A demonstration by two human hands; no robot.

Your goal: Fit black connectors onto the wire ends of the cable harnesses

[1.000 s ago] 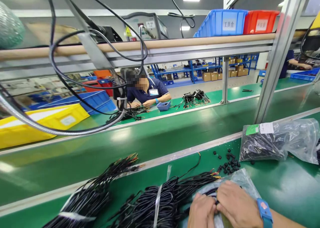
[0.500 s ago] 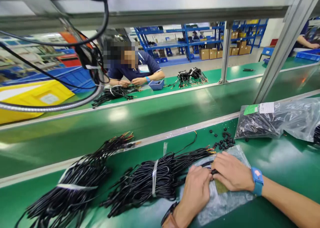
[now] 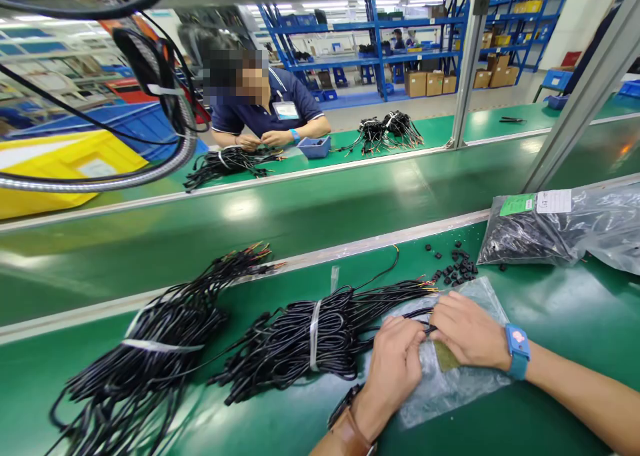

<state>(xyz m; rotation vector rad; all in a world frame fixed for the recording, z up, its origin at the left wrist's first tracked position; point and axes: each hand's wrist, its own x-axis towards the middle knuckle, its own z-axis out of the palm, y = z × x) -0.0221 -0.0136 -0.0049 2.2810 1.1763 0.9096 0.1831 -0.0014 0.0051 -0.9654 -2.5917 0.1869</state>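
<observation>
My left hand (image 3: 395,356), closed, grips a black cable (image 3: 429,329) with thumb and fingers. Just to its right, my right hand (image 3: 467,329) is closed on the same cable; the fingers hide its end. Both hands rest over a flat clear plastic bag (image 3: 425,403) with an olive-brown patch (image 3: 447,355) showing beneath the right fingers. Left of the hands lies a bundle of black cables (image 3: 300,343), tied with a pale band, its coloured wire ends pointing right. Small black plastic pieces (image 3: 463,269) are scattered beyond my right hand.
Another tied cable bundle (image 3: 150,356) lies at the left. A filled clear bag (image 3: 530,236) sits at the right by the metal ledge (image 3: 350,253). Across the green belt, a person (image 3: 280,109) works beside a blue tray (image 3: 315,147). A metal post (image 3: 575,96) slants at the right.
The view has tilted down slightly, so the far side and the bench sit higher in the picture. Both hands stay together on the cable, with little finger movement visible.
</observation>
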